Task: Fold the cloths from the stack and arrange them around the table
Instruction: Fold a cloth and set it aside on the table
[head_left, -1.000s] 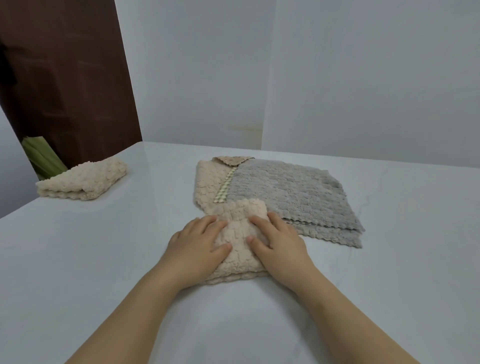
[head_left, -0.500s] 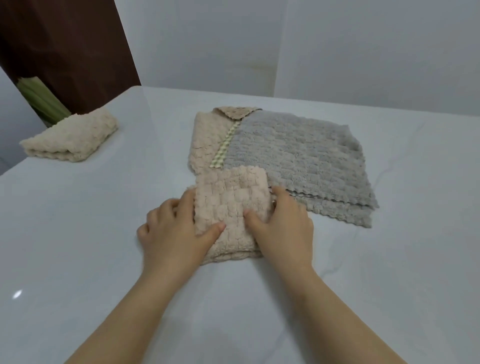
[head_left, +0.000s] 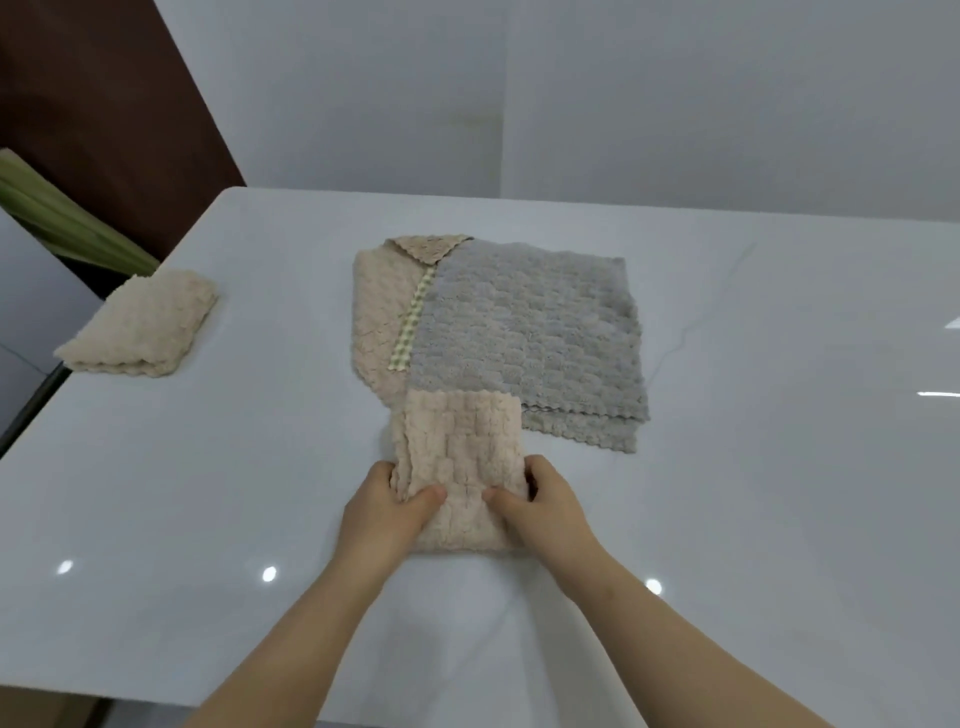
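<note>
Head view (the only one): the folded beige cloth lies on the white table, front-centre, with its far end butting the near-left corner of the stack. It possibly overlaps the stack, but that edge is hard to read. The left hand and right hand each pinch a side of the cloth's near half, thumbs on top pointing inward and fingers curled round the side edges, out of sight. The stack is flat: grey cloth on top, a second grey edge peeking out below, and a beige one underneath that sticks out left with a checked loop. One finished cloth is parked at the table's left edge, well apart. On handling, the fabric is plush, so probably light, limp and with no stiffness of its own. The layers will likely puff open or shear if only the top ply is taken. Best to clamp through all plies at both sides, close to the folded near edge, and lift level. The tabletop is glossy, so sliding is an option, but that risks dragging the stack corner along.
</note>
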